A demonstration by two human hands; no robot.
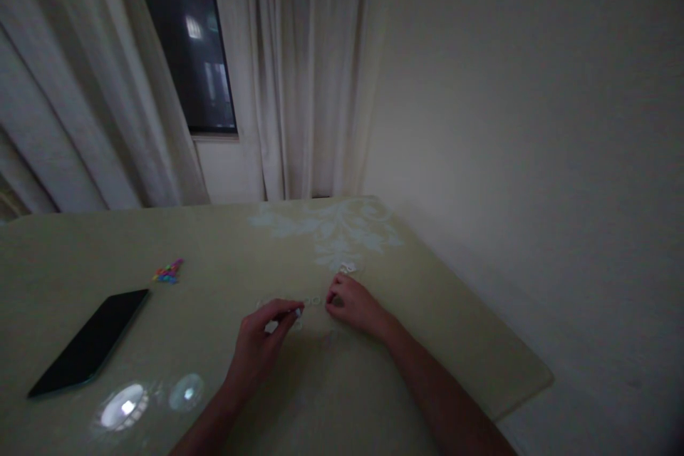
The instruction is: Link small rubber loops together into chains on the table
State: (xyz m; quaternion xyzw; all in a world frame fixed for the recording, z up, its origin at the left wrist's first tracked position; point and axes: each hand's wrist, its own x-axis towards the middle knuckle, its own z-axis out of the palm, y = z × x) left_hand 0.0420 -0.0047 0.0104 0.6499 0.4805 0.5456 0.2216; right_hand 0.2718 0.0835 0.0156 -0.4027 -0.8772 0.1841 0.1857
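Pretty dim shot, so the small stuff is hard to make out. Both hands are down on the worktop [438,313], a pale greenish surface with a lighter leafy pattern [334,231] printed toward its far edge, middle of the frame.

The left hand [261,342] sits just left of centre, low in the frame, with thumb and forefinger pressed together in a pinch grip on something small and whitish at the fingertips [296,312]. Can't tell exactly what it is, it's too tiny and blurry. The right hand [355,305] is just to the right of it, fingers curled in, the grip closed at the tips around one end of a short string of little pale rings [314,301] that lies on the worktop between the two hands. So the rings are dead centre of the lower half, touching or almost touching both sets of fingertips. A few more pale bits [347,268] sit just above the right hand.

Off to the left there's a small pile of bright multicoloured bits [168,272], well apart from the hands. Below that, lower left, a dark phone [90,342] lies flat, screen off. Two bright round reflections [128,405] show on the worktop near the bottom edge.

Curtains [299,71] and a dark window [184,35] fill the upper left; a plain wall [534,121] takes the right.
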